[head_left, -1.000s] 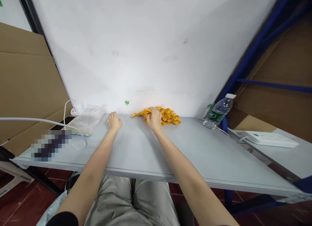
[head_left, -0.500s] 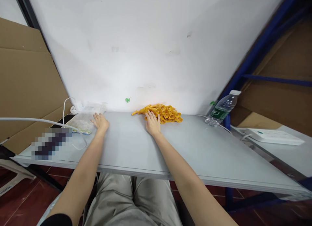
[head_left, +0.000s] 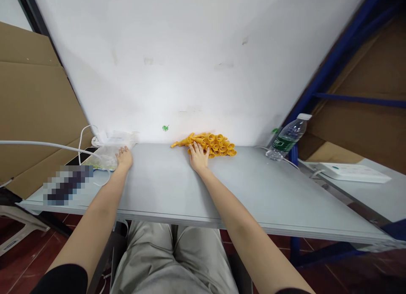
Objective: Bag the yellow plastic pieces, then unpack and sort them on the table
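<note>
A heap of small yellow plastic parts (head_left: 215,144) lies at the back of the grey table (head_left: 260,192), against the white wall. My right hand (head_left: 198,156) rests flat in front of the heap, fingers stretched out and touching its near edge. My left hand (head_left: 124,157) lies at the left, its fingers spread on the edge of a clear plastic bag (head_left: 108,153) that holds small pale pieces. Neither hand grips anything that I can see.
A water bottle (head_left: 287,137) leans at the back right. A white power strip (head_left: 350,172) sits on the neighbouring table. White cables (head_left: 57,147) and a dark phone (head_left: 80,156) lie left of the bag. Cardboard (head_left: 34,103) stands at the left, a blue rack (head_left: 330,70) at the right.
My left hand has slid left from the table's middle onto the plastic bag. My right hand has drawn back from on top of the yellow heap to its near edge.
</note>
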Tool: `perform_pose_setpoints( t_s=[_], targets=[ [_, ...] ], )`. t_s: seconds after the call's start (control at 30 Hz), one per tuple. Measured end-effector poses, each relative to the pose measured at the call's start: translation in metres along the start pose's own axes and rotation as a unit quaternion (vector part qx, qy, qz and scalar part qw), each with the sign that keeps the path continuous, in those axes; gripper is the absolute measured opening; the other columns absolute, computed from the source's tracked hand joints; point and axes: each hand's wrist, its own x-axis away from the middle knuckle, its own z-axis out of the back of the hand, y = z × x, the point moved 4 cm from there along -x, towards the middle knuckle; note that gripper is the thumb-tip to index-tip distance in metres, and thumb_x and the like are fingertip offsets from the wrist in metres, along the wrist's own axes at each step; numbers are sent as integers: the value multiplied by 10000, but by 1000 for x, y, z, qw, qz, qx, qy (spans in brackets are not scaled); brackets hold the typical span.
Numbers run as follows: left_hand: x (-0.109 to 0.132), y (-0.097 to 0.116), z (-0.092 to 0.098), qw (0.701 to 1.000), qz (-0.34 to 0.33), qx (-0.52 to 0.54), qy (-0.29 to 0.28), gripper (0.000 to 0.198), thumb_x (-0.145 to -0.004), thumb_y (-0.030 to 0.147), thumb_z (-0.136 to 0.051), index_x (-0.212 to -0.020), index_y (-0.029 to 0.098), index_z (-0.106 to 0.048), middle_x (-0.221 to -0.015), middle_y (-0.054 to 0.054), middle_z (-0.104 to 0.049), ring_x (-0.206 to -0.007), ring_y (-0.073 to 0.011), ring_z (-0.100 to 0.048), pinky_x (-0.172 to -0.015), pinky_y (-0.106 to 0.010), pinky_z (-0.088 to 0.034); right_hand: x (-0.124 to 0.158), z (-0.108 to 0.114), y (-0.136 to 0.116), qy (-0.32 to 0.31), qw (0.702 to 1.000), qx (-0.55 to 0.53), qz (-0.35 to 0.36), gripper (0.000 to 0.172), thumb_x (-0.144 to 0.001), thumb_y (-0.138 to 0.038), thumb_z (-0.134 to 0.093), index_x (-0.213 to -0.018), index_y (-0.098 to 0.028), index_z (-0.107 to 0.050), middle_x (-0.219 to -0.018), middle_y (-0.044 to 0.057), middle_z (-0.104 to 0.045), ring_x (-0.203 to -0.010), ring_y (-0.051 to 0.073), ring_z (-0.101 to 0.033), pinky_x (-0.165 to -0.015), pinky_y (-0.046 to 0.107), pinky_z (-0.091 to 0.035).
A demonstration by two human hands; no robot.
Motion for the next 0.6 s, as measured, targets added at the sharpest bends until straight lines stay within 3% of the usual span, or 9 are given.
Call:
perform_pose_setpoints(
  t_s=[0.2,0.37,0.6],
  targets=[
    [0,1,4,998,-34,-6,43,618,-863,36,-209,-1467,-21,-327,-1537,-229,-300,-1436,-312,-294,-1166,-561,-199,-19,9,0,-16,1000,25,-7,503,-936,-160,-293,-1414,-167,-449,-1470,179,-444,-1293,313,-407,-1049,599,-258],
    [0,2,16,994,-48,17,93,641,-833,20,-255,-1469,-6,-325,-1541,-210,-302,-1447,-298,-275,-1168,-580,-169,-32,15,-1,-24,998,66,2,453,-894,-72,-312,-1277,-117,-550,-1231,208,-604,-1184,312,-471,-1022,530,-271],
    [10,24,45,973,-123,80,177,689,-797,25,-316,-1486,42,-312,-1560,-170,-284,-1472,-259,-219,-1192,-567,-113,-35,18,-1,-32,997,66,15,405,-866,-54,-336,-1186,-103,-579,-1196,210,-606,-1150,314,-469,-999,511,-265]
  ],
)
